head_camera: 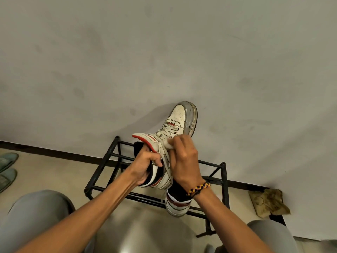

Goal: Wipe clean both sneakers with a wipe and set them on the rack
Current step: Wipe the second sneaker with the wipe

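Nearest the camera, two knees in smooth grey fabric sit at the lower left and lower right, with both bare forearms reaching forward between them. The right wrist carries a braided cord bracelet in yellow, dark blue and red. The left hand has its fingers curled round the padded collar of a high-top sneaker, gripping it from the heel side and holding it raised, toe pointing away. The right hand has its fingers closed on a small crumpled white wipe, pressed against the laced upper just below the eyelets. The held sneaker is off-white leather with red trim on the tongue edge, flat pale laces, a perforated toe box and a greyed, scuffed rubber toe rim. Below the hands, a second sneaker, white with red and dark bands, rests on the shoe rack, a black frame of thin square metal bars standing on a pale tiled floor. Right of the rack lies a creased brown cloth. At the far left edge lie two grey-green slippers. Beyond, a dark skirting strip meets a smudged, matt grey wall.
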